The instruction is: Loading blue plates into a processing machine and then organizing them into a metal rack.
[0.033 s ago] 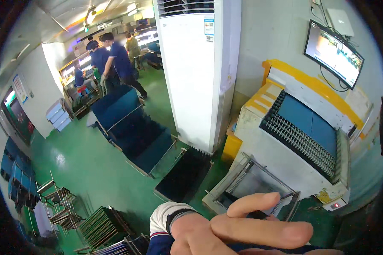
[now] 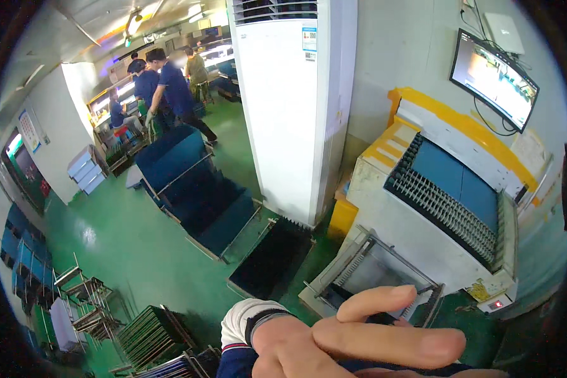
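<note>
Green factory floor; bare left hand (image 2: 334,343), fingers extended, near grey machine (image 2: 422,239).

I stand on a factory floor: green painted floor (image 2: 126,246), white conveyor machine (image 2: 435,214), wall monitor (image 2: 494,79), stacked racks (image 2: 151,334), workers at benches (image 2: 164,88).

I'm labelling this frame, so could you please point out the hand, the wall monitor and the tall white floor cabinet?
hand (image 2: 334,343), head view, on the knuckles.
wall monitor (image 2: 492,79), head view, middle of its screen.
tall white floor cabinet (image 2: 283,113), head view, its front panel.
</note>
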